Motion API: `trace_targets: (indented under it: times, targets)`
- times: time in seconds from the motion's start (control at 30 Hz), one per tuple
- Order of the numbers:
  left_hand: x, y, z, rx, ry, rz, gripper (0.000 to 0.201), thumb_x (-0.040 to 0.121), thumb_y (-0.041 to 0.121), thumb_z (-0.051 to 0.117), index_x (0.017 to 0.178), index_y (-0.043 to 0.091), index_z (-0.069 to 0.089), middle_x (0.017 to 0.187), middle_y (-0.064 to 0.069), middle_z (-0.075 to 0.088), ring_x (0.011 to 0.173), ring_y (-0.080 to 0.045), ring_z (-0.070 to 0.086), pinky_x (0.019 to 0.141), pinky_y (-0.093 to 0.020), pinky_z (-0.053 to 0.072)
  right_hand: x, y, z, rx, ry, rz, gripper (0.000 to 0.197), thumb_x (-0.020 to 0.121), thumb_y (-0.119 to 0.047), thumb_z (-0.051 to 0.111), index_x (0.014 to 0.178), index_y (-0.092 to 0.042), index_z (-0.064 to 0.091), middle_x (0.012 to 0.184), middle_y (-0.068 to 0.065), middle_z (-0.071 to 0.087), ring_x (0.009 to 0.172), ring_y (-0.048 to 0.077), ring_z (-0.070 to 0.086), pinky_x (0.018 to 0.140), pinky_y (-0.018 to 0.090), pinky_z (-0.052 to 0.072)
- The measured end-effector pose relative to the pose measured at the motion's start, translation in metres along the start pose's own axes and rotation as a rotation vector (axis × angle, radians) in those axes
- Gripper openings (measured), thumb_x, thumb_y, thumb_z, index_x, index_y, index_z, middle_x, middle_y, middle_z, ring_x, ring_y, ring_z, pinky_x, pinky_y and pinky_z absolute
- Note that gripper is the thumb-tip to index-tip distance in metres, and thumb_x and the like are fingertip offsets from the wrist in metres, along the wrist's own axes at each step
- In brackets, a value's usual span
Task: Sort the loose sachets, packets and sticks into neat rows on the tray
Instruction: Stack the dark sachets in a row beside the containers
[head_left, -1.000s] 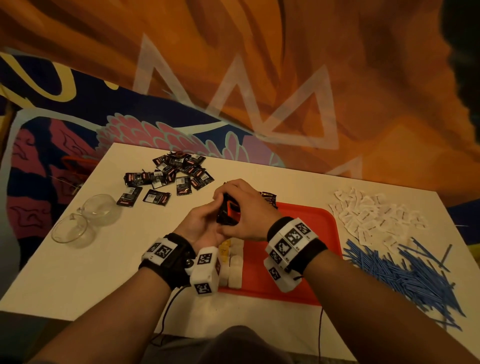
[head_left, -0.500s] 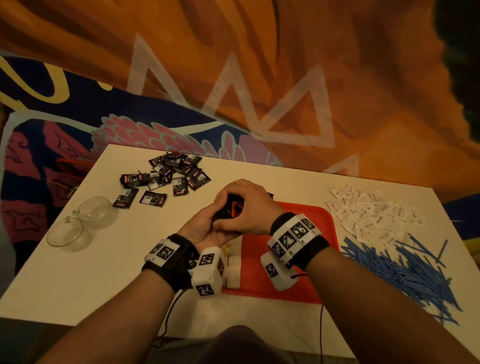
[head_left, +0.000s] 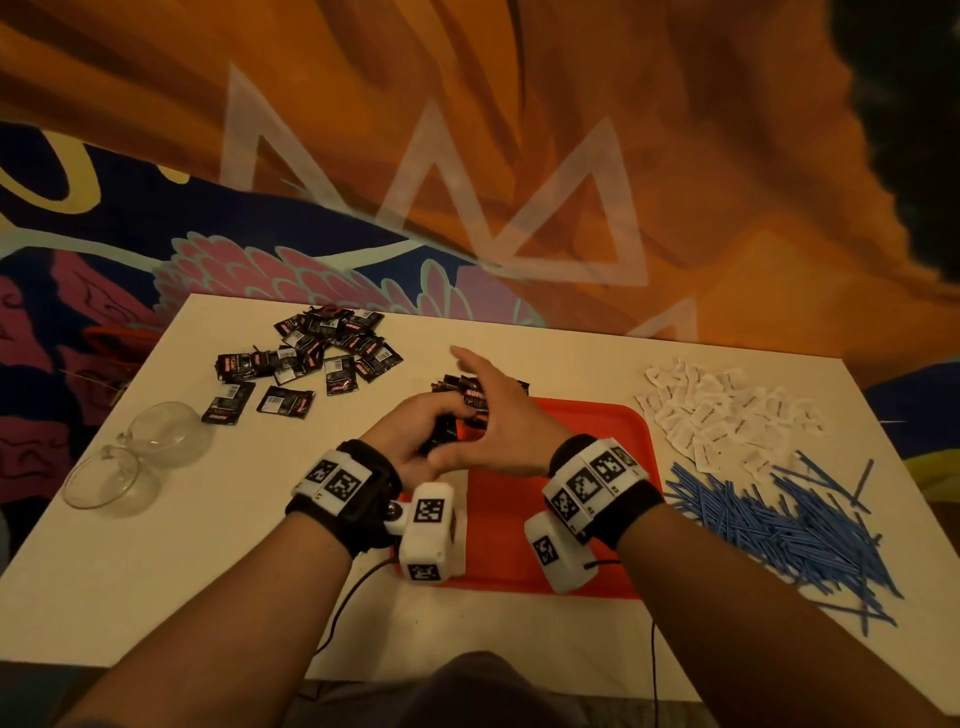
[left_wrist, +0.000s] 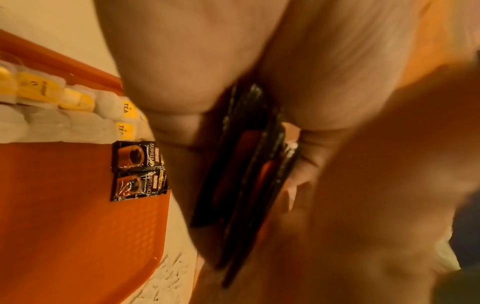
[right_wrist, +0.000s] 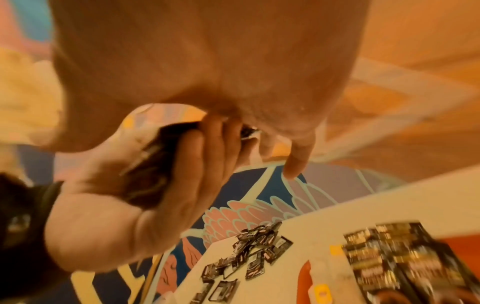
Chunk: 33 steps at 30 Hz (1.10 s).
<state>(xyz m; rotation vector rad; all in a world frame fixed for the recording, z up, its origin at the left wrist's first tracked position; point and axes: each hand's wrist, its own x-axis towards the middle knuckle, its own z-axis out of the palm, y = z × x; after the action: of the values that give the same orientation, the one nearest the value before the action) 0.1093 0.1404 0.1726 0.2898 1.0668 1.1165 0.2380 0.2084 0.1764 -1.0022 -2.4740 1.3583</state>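
Left hand (head_left: 410, 441) gripping glossy flat black sachets (left_wrist: 249, 164)

We see the tray (head_left: 582, 545) on the desk (head_left: 156, 571) straight ahead, near its front edge. Tea bags (left_wrist: 64, 115) line the tray's left side in two rows, with two coffee sachets (left_wrist: 135, 170) side by side next to them. A loose sachet pile (head_left: 317, 358) lies behind and left of the tray, and two bowls (head_left: 135, 462) touch, it seems, at the desk's left edge. Right of the tray lie paper packets (head_left: 722, 415), with sticks (head_left: 779, 530) in front of them.
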Motion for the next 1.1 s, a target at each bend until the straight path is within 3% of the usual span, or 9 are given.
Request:
trace_targets:
  times: [0.13, 0.27, 0.37, 0.47, 0.63, 0.7, 0.77, 0.87, 1.1]
  targets:
    - [0.013, -0.003, -0.003, 0.103, 0.165, 0.138, 0.015, 0.089, 0.000, 0.059, 0.100, 0.002, 0.069, 0.094, -0.019, 0.072, 0.081, -0.028, 0.072, 0.078, -0.040, 0.059, -0.005, 0.021, 0.000, 0.363, 0.338, 0.267, 0.069, 0.077, -0.043, 0.080, 0.133, -0.020, 0.047, 0.123, -0.002, 0.057, 0.109, 0.016, 0.060, 0.089, 0.034, 0.054]
    - [0.025, -0.014, -0.006, 0.181, 0.286, 0.209, 0.026, 0.086, -0.003, 0.067, 0.112, -0.003, 0.067, 0.108, -0.026, 0.070, 0.102, -0.043, 0.068, 0.095, -0.060, 0.051, -0.010, 0.038, 0.006, 0.674, 0.287, 0.358, 0.012, 0.086, -0.011, 0.074, 0.090, -0.013, 0.063, 0.094, 0.012, 0.067, 0.079, 0.020, 0.066, 0.059, 0.025, 0.056]
    - [0.030, -0.020, -0.005, 0.192, 0.333, 0.249, 0.022, 0.086, -0.007, 0.066, 0.106, 0.001, 0.069, 0.104, -0.021, 0.073, 0.100, -0.038, 0.070, 0.093, -0.054, 0.055, -0.008, 0.046, 0.011, 0.666, 0.341, 0.351, 0.013, 0.086, -0.004, 0.072, 0.083, -0.014, 0.063, 0.085, 0.009, 0.067, 0.070, 0.016, 0.065, 0.052, 0.022, 0.053]
    - [0.034, -0.021, -0.007, 0.114, 0.361, 0.248, 0.012, 0.089, -0.001, 0.067, 0.096, 0.008, 0.069, 0.087, -0.010, 0.075, 0.085, -0.025, 0.073, 0.077, -0.040, 0.059, -0.005, 0.058, 0.017, 0.564, 0.303, 0.333, 0.018, 0.084, 0.000, 0.072, 0.081, -0.016, 0.062, 0.070, 0.002, 0.062, 0.061, 0.016, 0.061, 0.055, 0.027, 0.052]
    - [0.047, -0.029, -0.013, 0.104, 0.434, 0.156, 0.007, 0.087, 0.001, 0.068, 0.090, 0.007, 0.070, 0.082, -0.011, 0.072, 0.075, -0.025, 0.070, 0.074, -0.039, 0.058, -0.002, 0.079, 0.030, 0.514, 0.179, 0.323, 0.022, 0.083, 0.000, 0.073, 0.080, -0.019, 0.062, 0.044, -0.017, 0.051, 0.057, 0.010, 0.050, 0.067, 0.035, 0.049]
    - [0.052, -0.035, -0.015, 0.092, 0.457, 0.126, 0.007, 0.088, 0.002, 0.067, 0.090, 0.008, 0.070, 0.080, -0.010, 0.073, 0.073, -0.024, 0.071, 0.067, -0.035, 0.058, -0.002, 0.089, 0.034, 0.444, 0.148, 0.308, 0.014, 0.082, -0.006, 0.076, 0.080, -0.016, 0.066, 0.051, -0.019, 0.055, 0.059, 0.006, 0.050, 0.066, 0.026, 0.043]
    - [0.057, -0.042, -0.019, 0.106, 0.512, 0.125, 0.005, 0.089, 0.007, 0.069, 0.091, 0.011, 0.071, 0.083, -0.008, 0.074, 0.074, -0.022, 0.072, 0.066, -0.034, 0.058, -0.003, 0.100, 0.038, 0.334, 0.148, 0.318, 0.013, 0.082, -0.014, 0.078, 0.093, -0.012, 0.072, 0.075, -0.015, 0.064, 0.071, 0.004, 0.058, 0.069, 0.019, 0.044]
    - [0.061, -0.047, -0.029, 0.035, 0.608, 0.092, 0.007, 0.092, 0.012, 0.066, 0.096, 0.006, 0.067, 0.078, -0.009, 0.070, 0.064, -0.024, 0.066, 0.065, -0.038, 0.055, -0.004, 0.124, 0.042, 0.254, 0.219, 0.411, 0.023, 0.082, -0.021, 0.077, 0.104, -0.013, 0.074, 0.096, -0.003, 0.070, 0.089, 0.010, 0.063, 0.080, 0.023, 0.051]
    - [0.053, -0.067, -0.052, -0.271, 0.488, -0.017, 0.017, 0.098, 0.016, 0.042, 0.093, 0.010, 0.057, 0.072, -0.006, 0.060, 0.060, -0.018, 0.057, 0.056, -0.027, 0.051, 0.019, 0.169, 0.048, 0.132, 0.224, 0.642, 0.024, 0.089, -0.026, 0.070, 0.112, -0.019, 0.070, 0.121, -0.004, 0.066, 0.095, 0.004, 0.052, 0.077, 0.016, 0.040]
